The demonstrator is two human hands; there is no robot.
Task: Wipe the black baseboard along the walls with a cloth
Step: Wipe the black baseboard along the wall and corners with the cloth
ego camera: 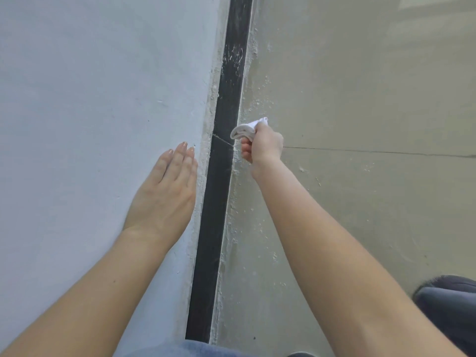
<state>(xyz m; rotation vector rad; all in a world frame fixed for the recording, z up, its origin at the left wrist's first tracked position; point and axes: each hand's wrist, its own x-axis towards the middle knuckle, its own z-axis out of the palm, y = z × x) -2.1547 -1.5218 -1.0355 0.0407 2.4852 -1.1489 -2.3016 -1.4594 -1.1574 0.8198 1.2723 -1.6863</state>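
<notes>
Seen from the head camera, a person is crouching over a black baseboard (221,176) that is running up the middle of the picture, away from the camera, between a pale wall (90,99) and a grey-beige floor (360,99). The right hand (260,144) is reaching in from the floor side of the baseboard, its fingers curling tightly round a bunched white cloth (244,131). The cloth's folded end is lying over the baseboard's floor-side edge, just past a thin diagonal joint (222,140) in the black strip. The left hand (167,191) is resting flat on the wall just beside the baseboard, nearer the camera than the cloth, with its fingers straight and close together and holding nothing. Farther along the baseboard from the cloth, white smears (235,56) are showing on the black surface. White specks (257,225) are lying scattered on the floor close to the baseboard's edge. A fine crack (373,151) is running across the floor away from the baseboard, starting at the right hand. A dark shoe (448,300) is showing at the lower right corner, well apart from the baseboard, and a strip of blue denim (185,350) is showing at the bottom edge, at the baseboard's near end.
</notes>
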